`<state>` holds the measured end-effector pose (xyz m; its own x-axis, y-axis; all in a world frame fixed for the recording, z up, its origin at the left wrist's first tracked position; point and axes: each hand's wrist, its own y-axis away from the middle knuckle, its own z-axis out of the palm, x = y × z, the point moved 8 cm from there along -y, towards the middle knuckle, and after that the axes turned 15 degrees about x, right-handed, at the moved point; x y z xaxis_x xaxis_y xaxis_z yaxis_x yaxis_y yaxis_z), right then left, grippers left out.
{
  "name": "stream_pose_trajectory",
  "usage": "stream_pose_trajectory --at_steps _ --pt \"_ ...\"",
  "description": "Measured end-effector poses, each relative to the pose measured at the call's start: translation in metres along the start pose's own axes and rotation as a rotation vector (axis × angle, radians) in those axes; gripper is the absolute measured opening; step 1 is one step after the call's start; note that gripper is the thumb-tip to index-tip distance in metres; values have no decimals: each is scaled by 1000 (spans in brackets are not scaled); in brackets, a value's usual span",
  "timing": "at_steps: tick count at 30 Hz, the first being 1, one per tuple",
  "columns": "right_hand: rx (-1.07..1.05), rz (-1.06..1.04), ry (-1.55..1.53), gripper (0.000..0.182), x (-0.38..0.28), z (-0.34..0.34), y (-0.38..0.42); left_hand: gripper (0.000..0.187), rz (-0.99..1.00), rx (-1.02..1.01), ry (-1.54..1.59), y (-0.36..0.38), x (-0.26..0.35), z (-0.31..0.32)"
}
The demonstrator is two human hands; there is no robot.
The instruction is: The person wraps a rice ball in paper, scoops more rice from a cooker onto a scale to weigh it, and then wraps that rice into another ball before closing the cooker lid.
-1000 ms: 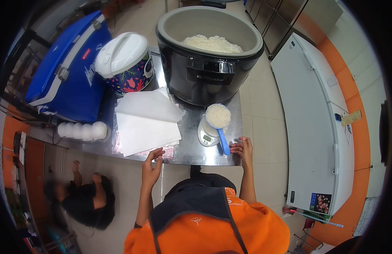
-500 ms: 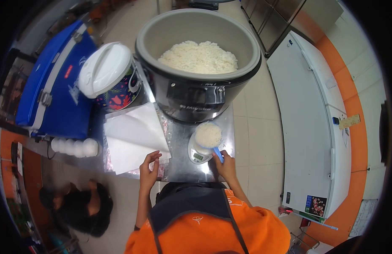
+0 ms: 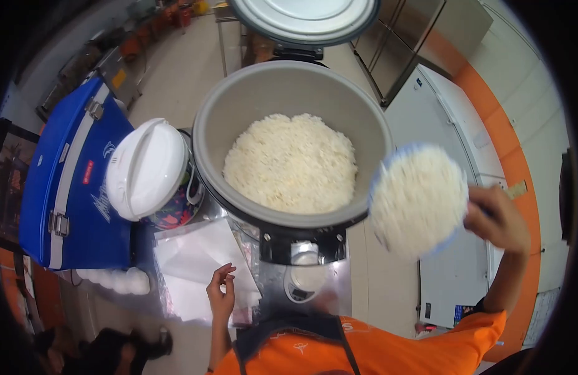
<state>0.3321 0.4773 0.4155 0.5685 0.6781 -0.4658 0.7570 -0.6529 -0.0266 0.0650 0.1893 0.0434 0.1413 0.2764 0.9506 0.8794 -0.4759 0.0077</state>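
Note:
My right hand [image 3: 496, 215] is raised at the right, fingers closed round the hidden handle of a blue scoop [image 3: 450, 242]. Cooked white rice [image 3: 417, 200] heaps up over the scoop, which is slightly blurred and held high beside the cooker's rim. A large rice cooker [image 3: 204, 147] stands ahead with its lid [image 3: 304, 19] up and a mound of rice [image 3: 292, 162] inside. Over the white paper sheets [image 3: 192, 262] hovers my left hand [image 3: 221, 290], fingers loosely bent and apart, holding nothing. Below the cooker lies a white kitchen scale [image 3: 301, 284].
On the left are a blue cool box [image 3: 76, 187], a white-lidded flowered container [image 3: 148, 169] and a row of white round items [image 3: 117, 281]. A white chest freezer [image 3: 439, 144] lines the right. Another person [image 3: 108, 350] is low at the lower left.
My right hand has lifted the rice-filled scoop off the scale, up and to the right. The view has shifted, showing the cooker's lid and more rice. My left hand stays near the paper.

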Motion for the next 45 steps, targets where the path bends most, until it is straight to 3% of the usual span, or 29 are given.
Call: stream_pose_trajectory --at_steps 3,4,9,14,19,22,26,29,31,32,33,38,43,45 --pt "-89 -92 101 39 -11 33 -99 27 40 89 31 -30 17 -5" --pt "-59 -229 135 38 -7 55 -134 30 122 109 64 -41 30 -4" --pt "-267 68 463 33 29 188 -257 53 322 184 270 -79 96 15" --pt "-296 99 565 30 9 232 -306 46 306 194 315 -91 97 24" --pt "-370 81 559 31 -10 248 -304 37 254 156 256 -87 97 24" --pt "-291 -4 488 32 -15 251 -296 34 265 183 272 -91 98 24" --pt "-442 26 395 38 -13 249 -269 31 254 190 288 -93 100 22" --pt "-417 -52 253 39 -22 241 -248 33 296 203 285 -93 108 22" --pt "-235 -126 224 39 -32 230 -236 34 342 207 278 -92 111 19" --pt "-228 -123 225 39 -32 227 -236 44 362 144 256 -92 109 21" --pt "-242 -105 242 38 -38 222 -236 54 380 80 232 -91 107 25" --pt "-340 11 280 29 -43 242 -244 48 354 129 314 -90 117 25" --pt "-210 -185 158 16 -87 218 -233 45 328 122 341 -93 114 25" --pt "-425 -176 225 17 -116 212 -221 46 304 118 359 -93 113 25"
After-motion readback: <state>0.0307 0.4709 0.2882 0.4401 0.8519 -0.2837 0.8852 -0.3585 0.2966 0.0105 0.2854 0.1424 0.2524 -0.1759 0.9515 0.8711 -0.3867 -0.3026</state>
